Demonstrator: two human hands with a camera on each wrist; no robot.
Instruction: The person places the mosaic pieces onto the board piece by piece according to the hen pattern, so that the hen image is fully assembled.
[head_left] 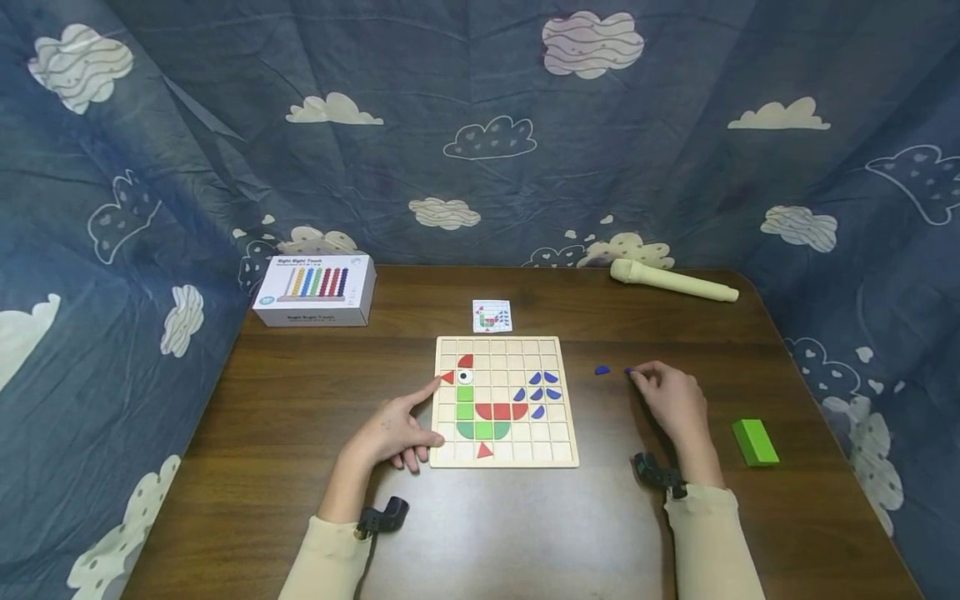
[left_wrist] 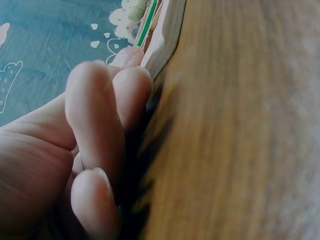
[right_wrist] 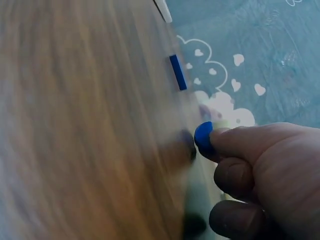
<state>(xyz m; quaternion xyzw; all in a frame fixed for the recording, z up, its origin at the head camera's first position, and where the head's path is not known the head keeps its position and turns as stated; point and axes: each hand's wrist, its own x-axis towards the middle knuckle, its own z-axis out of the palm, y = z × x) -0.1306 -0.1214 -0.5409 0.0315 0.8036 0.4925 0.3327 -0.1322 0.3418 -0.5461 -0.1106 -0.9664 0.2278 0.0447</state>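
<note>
A wooden grid board (head_left: 555, 454) lies mid-table, bearing red, green and blue flat pieces and a round eye piece (head_left: 465, 377) in a bird shape. My left hand (head_left: 390, 429) touches the board's left edge, its index finger by a red triangle (head_left: 448, 377) and its thumb at the lower left rim. Right of the board, my right hand (head_left: 675, 402) pinches a small blue piece (right_wrist: 203, 137) with a curved edge between thumb and fingers. Another blue half-round piece (head_left: 602, 370) lies on the table between that hand and the board.
Behind the board lies a small pattern card (head_left: 492, 316) showing a similar bird. A white box (head_left: 315, 290) stands at the back left, a cream microphone-shaped object (head_left: 675, 281) lies at the back right. A green block (head_left: 755, 442) sits right of my right hand.
</note>
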